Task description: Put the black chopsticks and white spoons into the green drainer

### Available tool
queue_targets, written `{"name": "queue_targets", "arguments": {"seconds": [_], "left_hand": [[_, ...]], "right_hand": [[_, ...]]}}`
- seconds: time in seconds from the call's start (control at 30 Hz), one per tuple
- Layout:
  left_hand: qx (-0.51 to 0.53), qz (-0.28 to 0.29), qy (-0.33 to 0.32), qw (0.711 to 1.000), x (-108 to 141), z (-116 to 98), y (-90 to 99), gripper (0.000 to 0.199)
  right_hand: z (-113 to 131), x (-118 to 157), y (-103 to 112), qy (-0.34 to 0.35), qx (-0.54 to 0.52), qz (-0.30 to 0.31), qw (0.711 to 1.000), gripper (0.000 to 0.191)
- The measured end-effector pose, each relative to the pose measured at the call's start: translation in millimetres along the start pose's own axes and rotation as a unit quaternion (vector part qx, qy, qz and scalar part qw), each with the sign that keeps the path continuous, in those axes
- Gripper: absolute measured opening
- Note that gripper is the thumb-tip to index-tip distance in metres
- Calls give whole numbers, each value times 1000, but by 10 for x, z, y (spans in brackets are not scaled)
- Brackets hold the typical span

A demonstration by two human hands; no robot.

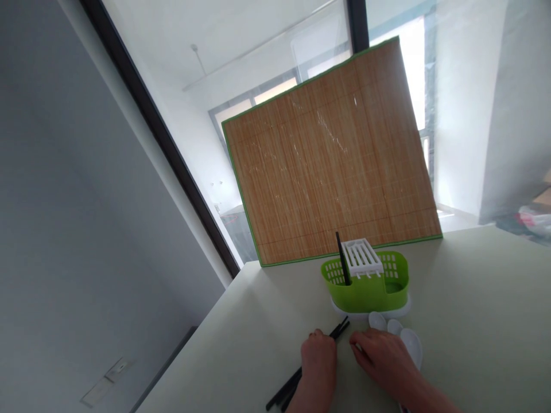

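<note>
Several black chopsticks (284,392) lie slantwise on the white table, their tips pointing up toward the basket. My left hand (319,358) is closed over their middle. Just to its right, my right hand (385,358) has its fingers curled in, and whatever they may pinch is hidden. Beside and partly beneath it are white spoons (412,346), their bowls showing past the knuckles. In front of both hands stands a green utensil basket (361,295) on a white base. One black chopstick (342,258) leans upright in its left compartment.
A white slotted rack (362,256) sits across the basket's middle. Behind it, a bamboo mat (331,160) with green edging leans against the glass. The white table (482,321) extends to the right; a grey wall (86,229) runs along the left.
</note>
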State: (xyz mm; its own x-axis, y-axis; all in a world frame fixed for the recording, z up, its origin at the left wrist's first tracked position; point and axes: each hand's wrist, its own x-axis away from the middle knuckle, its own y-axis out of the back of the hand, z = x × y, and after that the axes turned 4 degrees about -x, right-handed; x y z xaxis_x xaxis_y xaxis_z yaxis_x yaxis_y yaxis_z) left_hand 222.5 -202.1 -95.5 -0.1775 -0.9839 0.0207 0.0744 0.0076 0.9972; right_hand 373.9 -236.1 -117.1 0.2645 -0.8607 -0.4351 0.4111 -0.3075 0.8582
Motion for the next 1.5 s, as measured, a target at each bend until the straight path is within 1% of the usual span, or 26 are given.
{"name": "queue_targets", "arguments": {"seconds": [0.1,0.2,0.23,0.3,0.33,0.37,0.4,0.47,0.5,0.53,0.63,0.73,0.87,0.97,1.07,1.23,1.3,1.33,1.4,1.5], "left_hand": [[-33,-12,-8,999,54,118,166,33],[16,-68,-21,997,159,217,438,24],[52,-92,-34,994,192,237,538,20],[159,-125,-72,977,239,250,714,15],[224,-129,-94,961,250,244,778,14],[292,-125,-114,941,251,232,820,14],[355,-116,-131,918,245,215,839,14],[451,-95,-150,875,216,179,813,16],[482,-84,-153,859,199,164,777,17],[504,-72,-153,847,184,155,733,18],[542,-30,-154,826,156,157,604,21],[564,-22,-145,813,145,185,534,21],[584,-55,-131,799,122,206,548,20],[575,-78,-132,804,120,201,611,17],[566,-82,-135,809,141,186,661,17],[570,-91,-148,803,148,186,734,14],[573,-108,-165,795,119,237,856,13],[578,-125,-170,788,96,277,952,13],[596,-176,-169,765,30,377,1212,14],[619,-281,-167,714,-153,512,1667,19]], "right_hand": [[-3,-2,-12,-12,-12,5,1000,18],[20,2,-11,-37,-70,11,997,13],[34,5,-8,-43,-102,15,994,15],[66,12,-5,-41,-163,25,986,33],[79,16,-7,-35,-186,29,982,40],[88,19,-14,-26,-204,31,978,43],[92,21,-27,-17,-220,32,975,40],[80,19,-67,-3,-241,30,970,22],[65,14,-93,1,-243,30,970,12],[47,9,-123,3,-237,32,971,9],[-1,-6,-208,-1,-191,55,980,14],[-8,-7,-251,-5,-166,79,983,12],[16,-2,-228,-6,-177,91,980,14],[17,-6,-209,-6,-196,91,976,13],[3,-9,-223,0,-195,95,976,13],[-10,-12,-214,8,-189,88,978,11],[-22,-22,-165,-3,-181,84,980,10],[-32,-28,-134,-14,-178,82,981,10],[-54,-39,-74,-36,-185,74,979,10],[-76,-41,-29,-45,-199,60,977,14]]}}
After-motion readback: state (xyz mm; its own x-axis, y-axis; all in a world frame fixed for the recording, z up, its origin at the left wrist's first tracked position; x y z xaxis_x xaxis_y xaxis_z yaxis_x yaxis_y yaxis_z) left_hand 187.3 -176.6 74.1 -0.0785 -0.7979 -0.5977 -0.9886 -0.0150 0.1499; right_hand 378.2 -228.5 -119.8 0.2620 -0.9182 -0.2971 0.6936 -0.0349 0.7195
